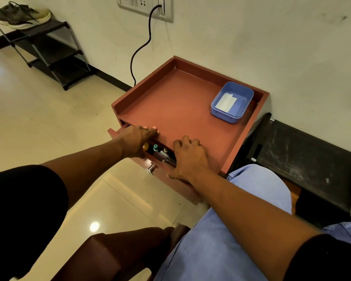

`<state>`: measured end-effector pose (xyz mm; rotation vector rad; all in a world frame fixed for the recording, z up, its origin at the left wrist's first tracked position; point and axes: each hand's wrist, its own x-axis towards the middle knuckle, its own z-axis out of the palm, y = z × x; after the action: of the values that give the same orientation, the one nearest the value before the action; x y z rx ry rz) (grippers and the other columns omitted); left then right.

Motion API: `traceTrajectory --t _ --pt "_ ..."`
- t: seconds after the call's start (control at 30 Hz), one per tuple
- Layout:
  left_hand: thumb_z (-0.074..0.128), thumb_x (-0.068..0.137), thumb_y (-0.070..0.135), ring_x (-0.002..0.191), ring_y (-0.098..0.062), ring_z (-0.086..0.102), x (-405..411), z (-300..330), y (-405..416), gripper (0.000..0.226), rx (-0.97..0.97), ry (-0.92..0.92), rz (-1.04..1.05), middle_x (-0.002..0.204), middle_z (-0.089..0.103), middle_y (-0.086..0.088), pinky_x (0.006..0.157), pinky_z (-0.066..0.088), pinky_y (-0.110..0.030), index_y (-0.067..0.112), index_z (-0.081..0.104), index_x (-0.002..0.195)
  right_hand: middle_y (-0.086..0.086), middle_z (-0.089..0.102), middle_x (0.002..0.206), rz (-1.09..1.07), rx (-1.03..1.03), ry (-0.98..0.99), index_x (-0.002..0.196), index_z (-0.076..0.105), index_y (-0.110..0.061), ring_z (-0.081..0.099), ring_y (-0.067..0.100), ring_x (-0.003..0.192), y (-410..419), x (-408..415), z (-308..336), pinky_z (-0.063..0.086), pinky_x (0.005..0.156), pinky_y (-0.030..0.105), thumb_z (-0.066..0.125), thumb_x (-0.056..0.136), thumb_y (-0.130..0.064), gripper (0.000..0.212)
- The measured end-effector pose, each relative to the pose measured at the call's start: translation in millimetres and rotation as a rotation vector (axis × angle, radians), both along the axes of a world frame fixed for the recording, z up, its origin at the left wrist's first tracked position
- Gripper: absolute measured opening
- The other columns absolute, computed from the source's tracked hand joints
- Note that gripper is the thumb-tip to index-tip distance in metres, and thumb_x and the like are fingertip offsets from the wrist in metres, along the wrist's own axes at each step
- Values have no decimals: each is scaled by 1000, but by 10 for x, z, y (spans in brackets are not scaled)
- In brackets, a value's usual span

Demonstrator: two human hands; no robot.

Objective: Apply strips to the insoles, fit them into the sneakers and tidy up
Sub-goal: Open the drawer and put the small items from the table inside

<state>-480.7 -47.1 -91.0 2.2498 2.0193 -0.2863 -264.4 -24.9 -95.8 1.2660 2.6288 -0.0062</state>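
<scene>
- Far left, I see a pair of sneakers on top of a black shoe rack against the wall, well apart from my seat; I judge the fitting is done and only tidying remains.
- My left hand lies over the front edge of the open drawer, fingers straight and reaching onto the tabletop, grasping nothing that I can see; I judge it is there to steady or push the drawer.
- Inside the drawer I make out small bottles and pen-like tools, too cramped to name.
- My right hand rests on the cabinet edge beside the drawer, fingers loosely bent, empty as far as I can tell.
- Further right, a blue tray sits near the cabinet's back corner holding white strips.
- A black cable runs from the wall socket down behind the cabinet; pale glossy floor tiles, a dark bench on my right.
</scene>
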Motion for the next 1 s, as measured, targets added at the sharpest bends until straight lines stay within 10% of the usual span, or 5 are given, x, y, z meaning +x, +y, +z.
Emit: traceTrajectory --t 0.63,0.8,1.0 --pt "74 87 34 80 -23 70 224 -169 39 34 269 -47 116 98 74 -2 69 59 -34 20 64 116 11 48 115 -132 25 81 129 53 -8 55 33 99 0 -94 62 60 69 46 71 85 -27 51" --pt "69 91 42 83 -25 69 275 -363 34 33 345 -15 180 98 72 -1 104 47 -48 22 60 115 14 52 108 -152 46 62 123 58 -4 61 36 93 7 -159 38 60 67 49 72 85 -27 46" --pt "69 94 31 87 -31 70 341 -489 -24 32 423 -43 209 99 72 -8 111 41 -52 13 58 117 12 57 96 -193 48 -5 108 68 -7 68 39 79 62 -283 -79 58 59 50 80 78 -28 38"
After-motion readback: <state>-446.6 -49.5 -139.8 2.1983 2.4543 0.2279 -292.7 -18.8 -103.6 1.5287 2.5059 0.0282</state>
